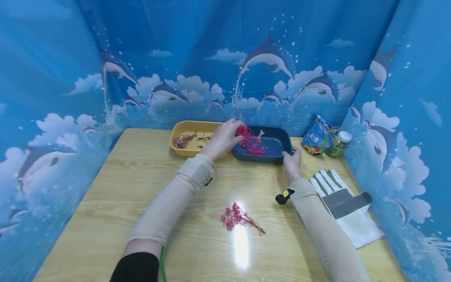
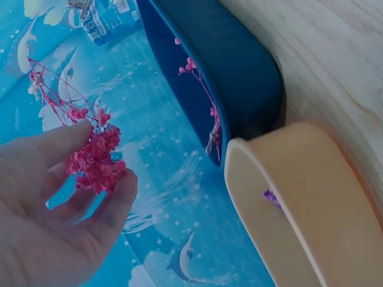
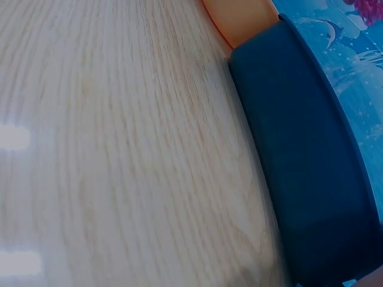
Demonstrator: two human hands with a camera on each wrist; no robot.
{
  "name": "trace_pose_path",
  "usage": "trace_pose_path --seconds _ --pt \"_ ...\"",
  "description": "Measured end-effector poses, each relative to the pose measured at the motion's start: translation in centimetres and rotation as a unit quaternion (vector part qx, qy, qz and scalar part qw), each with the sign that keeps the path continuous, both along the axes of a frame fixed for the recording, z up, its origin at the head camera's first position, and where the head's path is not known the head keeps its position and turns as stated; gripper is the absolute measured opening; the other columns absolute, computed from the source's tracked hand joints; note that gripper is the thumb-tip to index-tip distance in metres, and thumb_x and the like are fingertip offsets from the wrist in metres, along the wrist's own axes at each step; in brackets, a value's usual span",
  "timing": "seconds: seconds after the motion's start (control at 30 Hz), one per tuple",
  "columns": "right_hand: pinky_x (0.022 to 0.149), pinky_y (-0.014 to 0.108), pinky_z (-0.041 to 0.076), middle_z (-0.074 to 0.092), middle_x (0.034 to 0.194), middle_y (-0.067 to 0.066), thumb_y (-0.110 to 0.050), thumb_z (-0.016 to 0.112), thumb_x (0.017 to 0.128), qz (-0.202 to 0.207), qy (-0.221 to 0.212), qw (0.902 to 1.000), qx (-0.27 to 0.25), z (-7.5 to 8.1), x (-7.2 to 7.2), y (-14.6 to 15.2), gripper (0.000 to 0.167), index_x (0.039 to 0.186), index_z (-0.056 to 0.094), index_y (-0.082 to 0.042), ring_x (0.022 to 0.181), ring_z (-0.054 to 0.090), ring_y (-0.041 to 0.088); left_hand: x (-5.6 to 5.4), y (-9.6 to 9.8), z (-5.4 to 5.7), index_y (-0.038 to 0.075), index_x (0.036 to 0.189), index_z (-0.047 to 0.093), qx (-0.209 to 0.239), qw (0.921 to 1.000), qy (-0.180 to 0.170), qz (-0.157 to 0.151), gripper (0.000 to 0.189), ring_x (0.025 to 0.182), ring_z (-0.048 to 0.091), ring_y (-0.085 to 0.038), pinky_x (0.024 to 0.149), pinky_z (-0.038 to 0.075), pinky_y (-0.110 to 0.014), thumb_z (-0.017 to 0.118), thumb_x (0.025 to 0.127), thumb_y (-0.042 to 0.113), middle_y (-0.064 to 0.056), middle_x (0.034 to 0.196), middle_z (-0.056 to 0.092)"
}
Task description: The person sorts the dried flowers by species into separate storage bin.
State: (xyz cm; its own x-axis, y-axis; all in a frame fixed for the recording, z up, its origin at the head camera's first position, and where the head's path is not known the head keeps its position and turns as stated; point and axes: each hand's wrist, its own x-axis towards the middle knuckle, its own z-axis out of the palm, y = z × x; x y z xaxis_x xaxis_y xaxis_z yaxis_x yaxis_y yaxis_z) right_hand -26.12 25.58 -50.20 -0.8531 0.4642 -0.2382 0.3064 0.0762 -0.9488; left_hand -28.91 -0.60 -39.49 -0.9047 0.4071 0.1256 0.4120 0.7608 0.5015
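Observation:
My left hand [image 1: 225, 137] is above the inner ends of the two bins, pinching a sprig of pink dried flowers [image 2: 99, 152] between thumb and fingers. Below it, the dark blue bin [image 1: 273, 159] has more pink flowers [image 1: 256, 150] inside. My right hand [image 1: 293, 161] grips that bin at its front right corner; in the right wrist view the bin's long side [image 3: 305, 137] fills the right. Against the blue bin's left end stands a yellow bin [image 1: 181, 152] with purple dried flowers [image 1: 182, 141] and thin brown stems in it.
A bunch of pink dried flowers [image 1: 239, 216] lies mid-table, nearer the front. On the right are a blue snack bag [image 1: 317, 135], a jar with a white lid [image 1: 340, 145] and a white work glove [image 1: 356, 225]. A dolphin-print curtain [image 1: 211, 47] encloses the back and sides.

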Motion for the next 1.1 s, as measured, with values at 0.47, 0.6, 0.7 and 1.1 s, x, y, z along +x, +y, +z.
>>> trace_pose_path --seconds 0.47,0.6,0.7,1.1 --pt "0.127 0.043 0.041 0.040 0.164 0.024 -0.006 0.053 0.104 0.000 0.023 0.9997 -0.007 -0.3 -0.4 -0.7 0.053 0.154 0.036 0.001 0.150 0.043 0.035 -2.2 2.5 -1.6 0.019 0.143 0.063 -0.033 0.9989 0.033 0.009 0.044 0.119 0.067 -0.022 0.092 0.063 -0.040 0.072 0.101 0.032 -0.005 0.134 0.068" --pt "0.126 0.044 0.042 0.041 0.162 0.024 -0.007 0.054 0.105 -0.002 0.029 0.9995 -0.007 -0.5 -0.5 -0.8 0.053 0.154 0.037 0.001 0.148 0.045 0.035 -2.9 3.2 -2.0 0.019 0.145 0.062 -0.036 0.9988 0.031 0.011 0.046 0.125 0.066 -0.024 0.099 0.061 -0.042 0.071 0.102 0.031 -0.005 0.139 0.067" --pt "0.126 0.044 0.042 0.042 0.162 0.024 -0.008 0.053 0.106 -0.003 0.030 0.9995 -0.005 -0.5 -0.5 -0.8 0.053 0.155 0.037 0.001 0.148 0.046 0.035 -3.5 3.7 -2.2 0.018 0.146 0.061 -0.037 0.9989 0.028 0.010 0.046 0.124 0.065 -0.024 0.101 0.060 -0.042 0.071 0.102 0.030 -0.006 0.138 0.066" --pt "0.125 0.045 0.042 0.043 0.160 0.025 -0.011 0.053 0.106 0.001 0.027 0.9996 -0.011 -0.5 -0.1 -1.1 0.051 0.153 0.038 0.001 0.146 0.046 0.034 -5.0 4.7 -3.6 0.015 0.145 0.059 0.000 0.9998 0.009 0.016 0.046 0.125 0.064 -0.027 0.105 0.059 -0.043 0.071 0.102 0.025 -0.010 0.139 0.063"
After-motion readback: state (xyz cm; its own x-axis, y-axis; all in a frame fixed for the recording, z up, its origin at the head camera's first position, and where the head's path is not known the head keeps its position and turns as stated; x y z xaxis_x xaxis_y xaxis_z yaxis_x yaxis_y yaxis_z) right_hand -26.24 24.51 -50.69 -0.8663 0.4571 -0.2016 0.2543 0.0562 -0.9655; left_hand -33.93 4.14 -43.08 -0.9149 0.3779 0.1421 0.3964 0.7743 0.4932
